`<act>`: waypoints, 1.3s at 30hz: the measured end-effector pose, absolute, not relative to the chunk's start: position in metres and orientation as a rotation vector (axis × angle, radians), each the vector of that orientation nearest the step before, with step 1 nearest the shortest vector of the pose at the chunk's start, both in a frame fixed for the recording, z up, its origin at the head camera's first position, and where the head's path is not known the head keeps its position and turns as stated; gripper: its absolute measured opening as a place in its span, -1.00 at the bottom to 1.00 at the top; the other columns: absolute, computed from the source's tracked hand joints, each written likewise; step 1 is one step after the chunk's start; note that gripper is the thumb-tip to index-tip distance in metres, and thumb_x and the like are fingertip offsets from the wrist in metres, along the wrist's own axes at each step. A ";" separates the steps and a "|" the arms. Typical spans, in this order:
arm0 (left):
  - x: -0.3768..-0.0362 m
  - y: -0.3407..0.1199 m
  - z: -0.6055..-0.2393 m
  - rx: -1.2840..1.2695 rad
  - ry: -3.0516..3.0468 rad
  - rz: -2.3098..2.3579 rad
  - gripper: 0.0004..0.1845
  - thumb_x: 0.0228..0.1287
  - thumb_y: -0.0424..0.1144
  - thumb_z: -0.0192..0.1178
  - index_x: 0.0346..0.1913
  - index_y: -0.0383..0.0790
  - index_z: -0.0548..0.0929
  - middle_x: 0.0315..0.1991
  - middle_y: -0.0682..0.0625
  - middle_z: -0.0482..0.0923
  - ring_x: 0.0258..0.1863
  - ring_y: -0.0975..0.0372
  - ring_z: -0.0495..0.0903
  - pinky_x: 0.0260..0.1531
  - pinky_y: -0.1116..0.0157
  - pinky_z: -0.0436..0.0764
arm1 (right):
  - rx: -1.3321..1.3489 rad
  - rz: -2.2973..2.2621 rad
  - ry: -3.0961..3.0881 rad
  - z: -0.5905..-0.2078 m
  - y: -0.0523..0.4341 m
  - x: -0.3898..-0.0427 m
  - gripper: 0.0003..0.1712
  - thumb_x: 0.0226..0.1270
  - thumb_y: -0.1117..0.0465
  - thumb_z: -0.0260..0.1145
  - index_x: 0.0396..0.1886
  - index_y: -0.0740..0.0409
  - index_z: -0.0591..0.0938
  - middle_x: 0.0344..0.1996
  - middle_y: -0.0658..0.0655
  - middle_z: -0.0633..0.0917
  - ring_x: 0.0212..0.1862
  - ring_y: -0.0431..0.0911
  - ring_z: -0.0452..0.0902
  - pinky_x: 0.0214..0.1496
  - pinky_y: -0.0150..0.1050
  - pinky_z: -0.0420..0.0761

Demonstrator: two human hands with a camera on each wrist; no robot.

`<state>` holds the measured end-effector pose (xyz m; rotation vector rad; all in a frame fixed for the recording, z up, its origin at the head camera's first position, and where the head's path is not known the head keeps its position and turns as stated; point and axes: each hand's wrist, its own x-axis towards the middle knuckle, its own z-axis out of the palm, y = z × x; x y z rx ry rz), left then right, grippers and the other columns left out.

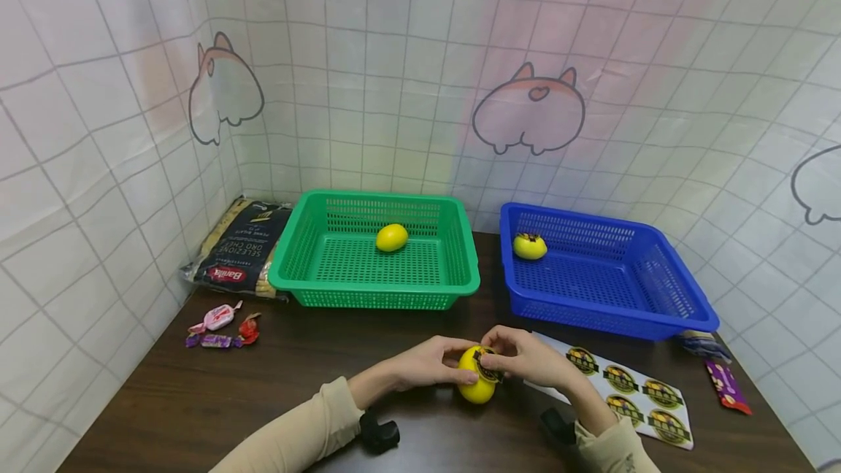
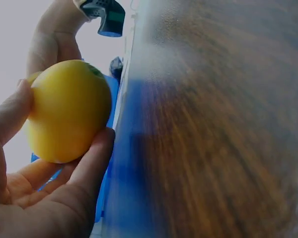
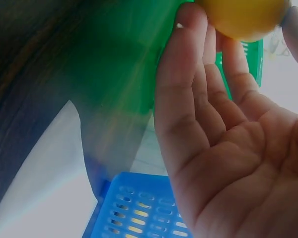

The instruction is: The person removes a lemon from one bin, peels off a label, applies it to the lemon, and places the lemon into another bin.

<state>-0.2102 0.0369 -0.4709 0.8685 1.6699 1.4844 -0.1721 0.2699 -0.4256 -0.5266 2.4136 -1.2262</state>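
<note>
Yellow lemon (image 1: 476, 382): low over the tabletop (image 1: 263, 400), I see the left hand (image 1: 427, 363) curled around it.
Right hand (image 1: 525, 356): fingertips pinching a sticker (image 1: 488, 368) onto it; I'd smooth from the centre outward, steadily.
Sticker sheet (image 1: 631, 385): just beside.
Blue basket (image 1: 657, 305): beyond, holding a stickered lemon (image 1: 529, 245).

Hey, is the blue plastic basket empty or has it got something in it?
Not empty: the blue plastic basket holds one stickered yellow lemon at its back left corner.
</note>
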 end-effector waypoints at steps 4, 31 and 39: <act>-0.209 0.039 -0.470 0.817 1.568 1.517 -0.45 0.46 -0.21 0.15 0.45 -0.10 0.34 0.21 -0.11 0.57 0.03 0.26 0.63 -0.03 0.26 0.73 | -0.454 -1.280 2.343 -0.424 0.271 -0.171 -0.60 0.46 0.01 0.24 0.03 0.24 0.50 -0.26 0.12 0.68 -0.29 -0.17 0.62 -0.26 -0.16 0.74; -0.203 0.043 -0.469 0.762 1.507 1.527 -0.44 0.56 -0.03 -0.03 0.50 -0.12 0.27 0.32 -0.18 0.46 0.03 0.21 0.59 -0.12 0.17 0.77 | -0.465 -1.357 2.225 -0.425 0.276 -0.174 -0.50 0.33 0.09 0.39 0.02 0.38 0.48 -0.20 0.28 0.77 -0.28 -0.21 0.66 -0.23 -0.14 0.74; -0.203 0.042 -0.467 0.749 1.527 1.520 -0.47 0.54 -0.07 0.00 0.48 -0.09 0.31 0.25 -0.17 0.52 0.00 0.21 0.60 -0.09 0.15 0.76 | -0.445 -1.337 2.289 -0.427 0.270 -0.173 -0.53 0.29 0.05 0.43 -0.03 0.29 0.52 -0.27 0.17 0.78 -0.32 -0.21 0.68 -0.28 -0.16 0.74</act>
